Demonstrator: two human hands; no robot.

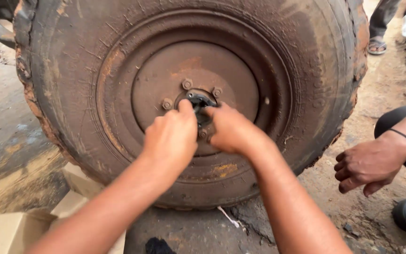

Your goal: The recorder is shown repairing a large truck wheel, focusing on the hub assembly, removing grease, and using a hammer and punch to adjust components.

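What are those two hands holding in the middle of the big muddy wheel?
Both the left hand and right hand pinch a small dark metal part at the hub of the rusty brown wheel, gripping its lower edge from either side. How firm the grip is cannot be told.

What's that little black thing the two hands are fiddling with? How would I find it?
Find the big muddy tyre and its rusty round hub. At the hub's middle, the left hand and right hand meet on a small black part. The bolts ringing it are rusty brown; only it is dark and shiny.

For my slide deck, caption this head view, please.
Left hand and right hand work a dark hub part on a muddy wheel.
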